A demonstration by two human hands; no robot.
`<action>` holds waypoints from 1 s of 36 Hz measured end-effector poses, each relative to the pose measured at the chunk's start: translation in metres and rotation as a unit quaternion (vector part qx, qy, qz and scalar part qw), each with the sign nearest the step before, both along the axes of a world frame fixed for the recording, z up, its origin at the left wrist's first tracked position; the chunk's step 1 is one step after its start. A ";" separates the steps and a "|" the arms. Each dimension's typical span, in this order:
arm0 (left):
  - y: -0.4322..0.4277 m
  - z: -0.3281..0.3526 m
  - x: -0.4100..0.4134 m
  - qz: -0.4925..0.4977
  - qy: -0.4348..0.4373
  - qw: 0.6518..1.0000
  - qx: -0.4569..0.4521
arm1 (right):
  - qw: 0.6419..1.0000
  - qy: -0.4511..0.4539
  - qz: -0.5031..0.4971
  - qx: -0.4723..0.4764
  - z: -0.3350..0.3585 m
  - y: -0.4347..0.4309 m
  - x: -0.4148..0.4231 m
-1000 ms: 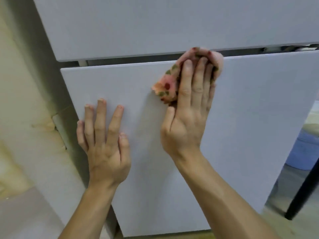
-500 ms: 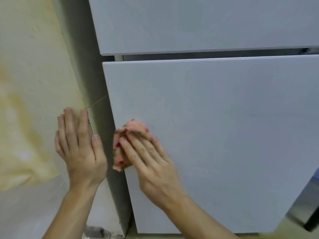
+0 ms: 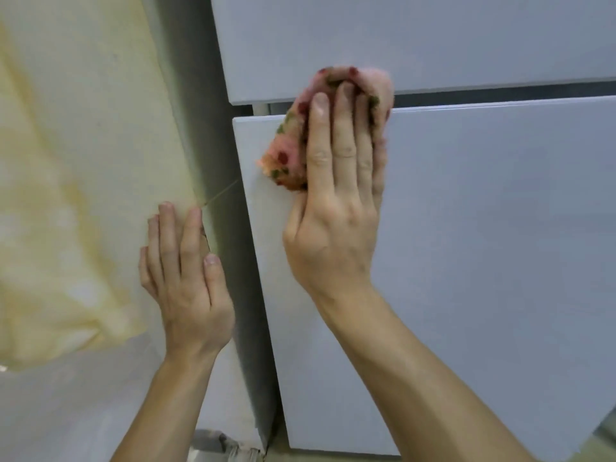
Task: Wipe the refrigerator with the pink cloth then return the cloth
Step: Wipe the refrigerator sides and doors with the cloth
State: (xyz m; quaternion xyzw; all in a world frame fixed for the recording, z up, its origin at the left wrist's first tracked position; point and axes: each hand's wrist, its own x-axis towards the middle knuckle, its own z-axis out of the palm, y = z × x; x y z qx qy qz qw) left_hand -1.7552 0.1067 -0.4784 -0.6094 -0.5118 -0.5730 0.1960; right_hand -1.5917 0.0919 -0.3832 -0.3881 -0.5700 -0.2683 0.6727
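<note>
The refrigerator fills the right of the view, with a pale grey lower door (image 3: 483,245) and an upper door (image 3: 400,38) above a dark gap. A pink cloth (image 3: 290,148) with red and green dots lies bunched at the lower door's top left corner, reaching over the gap. My right hand (image 3: 336,201) presses it flat against the door with straight fingers. My left hand (image 3: 185,275) rests flat with straight fingers on the wall just left of the refrigerator's side.
A cream wall (image 3: 83,145) with yellow stains stands to the left of the refrigerator's grey side panel (image 3: 230,261). Below it runs a grey wall section (image 3: 83,405). A strip of floor shows at the bottom.
My right hand has slid the cloth up from the lower door's left edge to its top left corner. The left hand stays on the wall.
</note>
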 end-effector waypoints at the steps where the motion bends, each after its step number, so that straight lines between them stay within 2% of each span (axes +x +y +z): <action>1: -0.001 0.001 -0.001 0.000 0.000 1.000 -0.001 | 1.000 -0.023 0.006 0.001 -0.001 0.001 -0.006; 5: -0.004 0.003 0.001 -0.003 -0.008 1.000 0.014 | 0.989 -0.144 0.015 -0.019 -0.016 0.004 -0.008; 9: -0.003 0.004 0.011 -0.013 -0.023 0.999 0.031 | 0.963 -0.264 0.027 -0.042 -0.048 0.001 0.004; 12: -0.002 0.001 0.023 -0.022 -0.014 0.998 0.049 | 0.955 -0.290 0.028 -0.061 -0.090 -0.009 0.022; 18: -0.005 -0.013 0.051 -0.044 0.052 0.995 0.071 | 0.948 -0.297 -0.054 -0.101 -0.159 -0.028 0.100; 24: -0.003 -0.036 0.071 -0.082 0.051 0.993 0.069 | 0.971 -0.179 -0.083 -0.138 -0.166 -0.044 0.186; 28: -0.001 -0.035 0.076 -0.103 0.027 0.992 0.069 | 0.988 -0.014 -0.074 -0.136 -0.133 -0.052 0.236; 30: 0.001 -0.035 0.077 -0.111 0.022 0.991 0.073 | 0.983 0.105 -0.069 -0.130 -0.117 -0.050 0.261; 32: 0.002 -0.035 0.079 -0.113 0.016 0.990 0.079 | 0.975 0.184 -0.060 -0.109 -0.101 -0.046 0.272; 36: 0.000 -0.035 0.083 -0.105 0.007 0.991 0.084 | 0.967 0.243 -0.059 -0.056 -0.079 -0.036 0.255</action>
